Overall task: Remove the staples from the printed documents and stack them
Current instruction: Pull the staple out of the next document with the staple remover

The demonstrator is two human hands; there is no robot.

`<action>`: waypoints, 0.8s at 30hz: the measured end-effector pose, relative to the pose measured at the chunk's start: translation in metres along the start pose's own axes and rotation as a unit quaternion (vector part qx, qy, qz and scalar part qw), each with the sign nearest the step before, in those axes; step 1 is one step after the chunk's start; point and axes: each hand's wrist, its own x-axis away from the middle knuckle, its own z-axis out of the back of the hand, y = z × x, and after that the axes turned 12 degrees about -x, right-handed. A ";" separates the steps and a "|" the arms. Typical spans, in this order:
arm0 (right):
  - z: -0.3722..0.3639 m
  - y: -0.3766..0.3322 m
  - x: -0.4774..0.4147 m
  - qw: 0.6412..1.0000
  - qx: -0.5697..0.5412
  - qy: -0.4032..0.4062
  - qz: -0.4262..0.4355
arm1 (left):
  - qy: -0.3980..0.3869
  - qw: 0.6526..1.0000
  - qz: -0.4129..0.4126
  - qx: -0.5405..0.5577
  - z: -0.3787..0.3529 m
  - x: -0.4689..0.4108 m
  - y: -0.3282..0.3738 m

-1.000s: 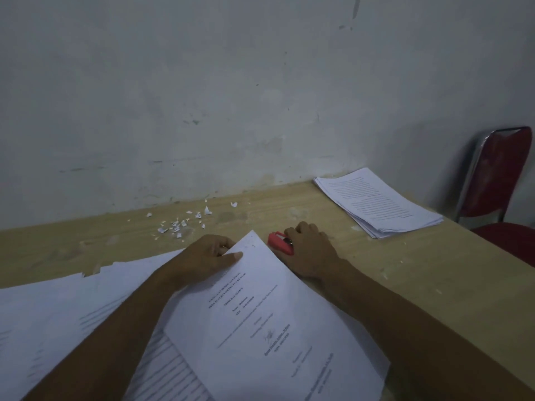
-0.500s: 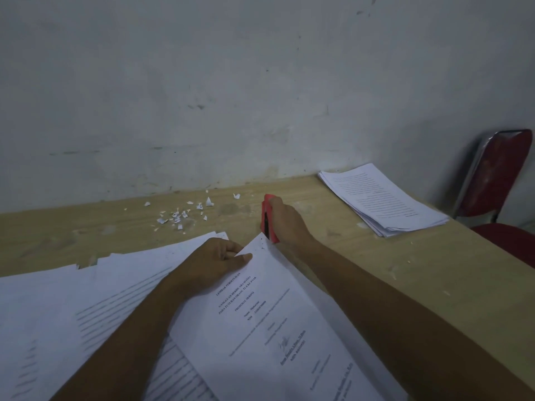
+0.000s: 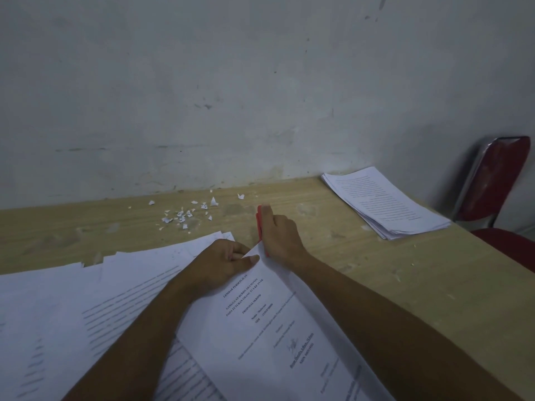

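A printed document [image 3: 278, 322] lies tilted on the wooden table [image 3: 390, 279] in front of me. My left hand [image 3: 223, 263] pinches its top corner, thumb on the upper sheet. My right hand [image 3: 279, 235] grips a red staple remover [image 3: 259, 224] upright, its lower end right at that same corner. The staple itself is hidden. More printed sheets [image 3: 72, 308] are spread under my left arm.
A neat stack of printed pages [image 3: 385, 202] sits at the table's far right by the wall. Small torn paper scraps [image 3: 185, 215] litter the tabletop near the wall. A red chair [image 3: 498, 192] stands past the table's right end.
My right hand picked the red staple remover up off the table, turned it upright and brought it down to the document's corner. My left hand kept its pinch on the corner.
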 end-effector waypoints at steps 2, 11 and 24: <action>-0.002 -0.001 0.004 0.999 -0.018 0.026 0.007 | -0.006 1.000 0.001 0.008 0.000 0.000 0.001; 0.017 -0.001 -0.004 0.987 -0.131 0.015 -0.091 | -0.010 1.000 0.013 0.006 0.001 0.001 0.000; 0.053 0.044 -0.021 0.958 0.282 -0.039 0.014 | 0.032 0.999 -0.010 -0.022 -0.004 0.010 0.015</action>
